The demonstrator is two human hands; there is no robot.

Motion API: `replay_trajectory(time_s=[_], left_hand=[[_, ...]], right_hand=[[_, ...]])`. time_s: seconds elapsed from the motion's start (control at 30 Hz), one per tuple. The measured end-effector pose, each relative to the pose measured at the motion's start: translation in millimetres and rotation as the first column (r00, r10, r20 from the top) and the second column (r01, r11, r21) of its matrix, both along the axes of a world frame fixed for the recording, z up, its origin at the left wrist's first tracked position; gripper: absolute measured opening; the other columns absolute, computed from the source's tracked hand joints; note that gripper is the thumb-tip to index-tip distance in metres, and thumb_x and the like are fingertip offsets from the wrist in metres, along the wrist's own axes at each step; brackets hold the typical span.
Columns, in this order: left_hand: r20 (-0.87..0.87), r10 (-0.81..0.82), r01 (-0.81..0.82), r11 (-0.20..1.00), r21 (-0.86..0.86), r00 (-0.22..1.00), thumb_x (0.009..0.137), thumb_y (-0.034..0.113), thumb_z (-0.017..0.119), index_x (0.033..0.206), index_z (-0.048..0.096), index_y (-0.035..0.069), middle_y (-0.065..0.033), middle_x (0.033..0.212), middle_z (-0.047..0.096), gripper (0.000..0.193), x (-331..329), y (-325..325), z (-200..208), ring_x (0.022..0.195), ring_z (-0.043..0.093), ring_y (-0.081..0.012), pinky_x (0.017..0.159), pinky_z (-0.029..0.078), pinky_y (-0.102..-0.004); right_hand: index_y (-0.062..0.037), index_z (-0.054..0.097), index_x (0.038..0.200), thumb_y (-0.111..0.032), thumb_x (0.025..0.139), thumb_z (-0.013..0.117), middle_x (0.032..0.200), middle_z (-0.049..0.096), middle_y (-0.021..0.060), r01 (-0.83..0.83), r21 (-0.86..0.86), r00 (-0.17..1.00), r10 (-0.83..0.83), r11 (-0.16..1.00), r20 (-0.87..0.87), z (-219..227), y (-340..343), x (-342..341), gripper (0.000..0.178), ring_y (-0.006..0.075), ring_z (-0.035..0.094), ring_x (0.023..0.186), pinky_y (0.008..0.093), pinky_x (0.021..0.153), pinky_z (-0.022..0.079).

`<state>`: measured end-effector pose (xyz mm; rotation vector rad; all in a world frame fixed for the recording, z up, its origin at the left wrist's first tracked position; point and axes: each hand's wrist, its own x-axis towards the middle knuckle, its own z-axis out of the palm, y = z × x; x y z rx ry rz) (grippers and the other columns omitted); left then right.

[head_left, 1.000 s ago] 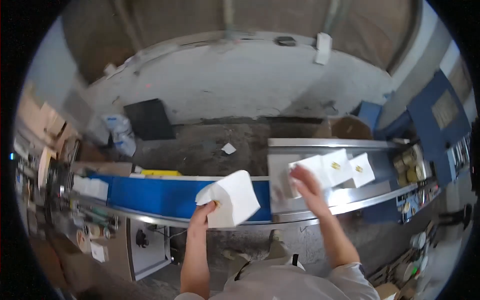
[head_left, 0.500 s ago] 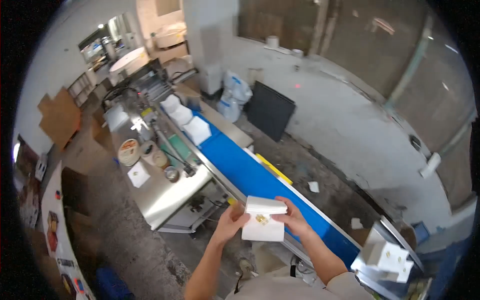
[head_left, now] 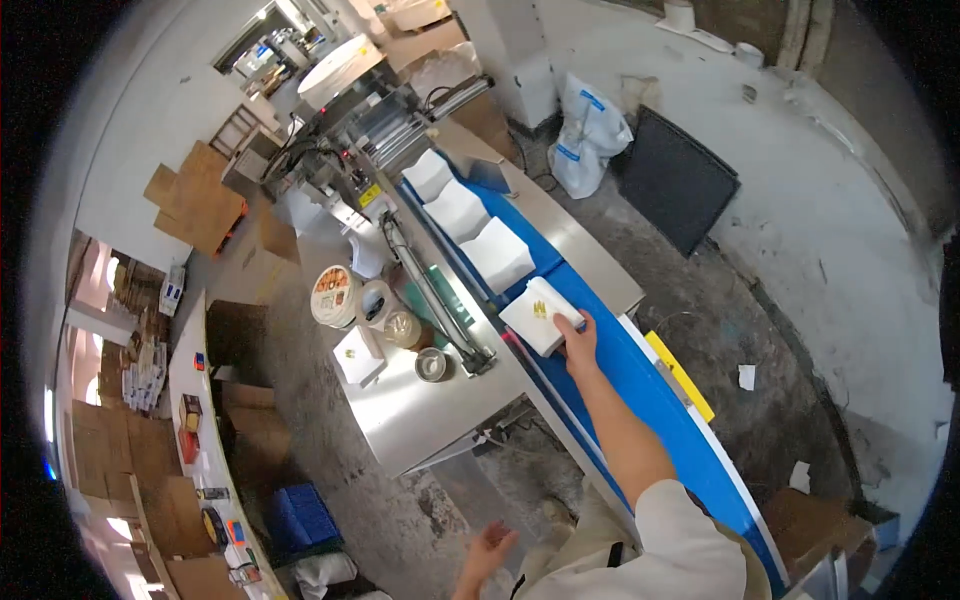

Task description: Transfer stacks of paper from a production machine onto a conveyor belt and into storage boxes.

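My right hand grips the near right edge of a stack of white paper napkins with a small gold print on top. That stack is on or just above the blue conveyor belt; I cannot tell whether it touches. Ahead of it on the belt lie three more white stacks: a near one, a middle one and a far one. My left hand hangs low beside my body, left of the belt, its fingers apart and nothing in them.
A steel table left of the belt carries round tubs, a metal cup and another white napkin stack. Machinery stands at the belt's far end. To the right are a yellow bar, a dark panel and white sacks.
The napkin stack, earlier between both hands near my body, is now farther out at the belt in my right hand. My left hand has let go and dropped down. The view has shifted.
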<state>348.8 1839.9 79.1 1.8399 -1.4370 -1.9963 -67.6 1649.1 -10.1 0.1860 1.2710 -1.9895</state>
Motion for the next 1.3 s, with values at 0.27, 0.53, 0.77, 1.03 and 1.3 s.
replay_trajectory(time_s=[0.27,0.53,0.77,1.03,1.3], left_hand=[[0.050,-0.211,0.212,0.977,-0.013,0.976,0.084,0.033,0.072,0.133,0.045,-0.005,-0.0166,0.111,0.065,0.068,9,4,-22,0.100,0.064,-0.0222,0.086,0.051,-0.0330],[-0.185,-0.576,0.549,0.817,-0.177,0.797,0.087,0.031,0.067,0.127,0.049,-0.006,-0.0134,0.103,0.068,0.057,22,-7,-50,0.089,0.068,-0.0229,0.078,0.052,-0.0353],[-0.379,-0.745,0.709,0.655,-0.261,0.549,0.089,0.017,0.066,0.118,0.055,-0.004,-0.0091,0.096,0.066,0.037,-80,49,44,0.087,0.062,-0.0116,0.074,0.050,-0.0256],[-0.477,-0.849,0.948,0.305,-0.089,0.229,0.096,0.028,0.058,0.131,0.046,-0.001,-0.0159,0.116,0.061,0.047,-221,262,96,0.101,0.063,-0.0226,0.085,0.053,-0.0345],[-0.475,-0.867,0.989,0.138,0.059,0.149,0.093,0.041,0.060,0.143,0.027,-0.005,-0.0235,0.139,0.042,0.076,-306,496,88,0.128,0.044,-0.0323,0.101,0.043,-0.0446]], right_hand=[[-0.0048,0.041,0.131,-0.037,0.070,0.082,0.116,0.055,0.0136,-0.010,0.298,0.978,0.071,0.954,-0.194,-18,-12,5,0.081,0.0258,0.060,0.090,0.0386,0.062,0.050],[-0.0060,0.053,0.115,-0.066,0.084,0.055,0.104,0.057,0.0119,0.059,0.261,0.995,-0.036,0.964,-0.092,73,147,24,0.067,0.0238,0.056,0.091,0.0433,0.073,0.052],[-0.0034,0.056,0.124,-0.037,0.091,0.064,0.115,0.063,0.0093,-0.178,0.401,0.826,0.358,0.899,-0.435,200,456,104,0.048,0.0185,0.061,0.103,0.0334,0.089,0.050],[-0.0036,0.065,0.114,-0.021,0.088,0.068,0.104,0.068,0.0070,0.865,0.364,0.458,-0.247,0.346,-0.854,296,887,173,0.031,0.0139,0.062,0.097,0.0272,0.084,0.049],[-0.0008,0.049,0.135,-0.053,0.082,0.066,0.125,0.059,0.0209,0.788,0.574,0.506,-0.297,-0.223,-0.810,240,1224,187,0.076,0.0285,0.056,0.117,0.0344,0.098,0.043]])
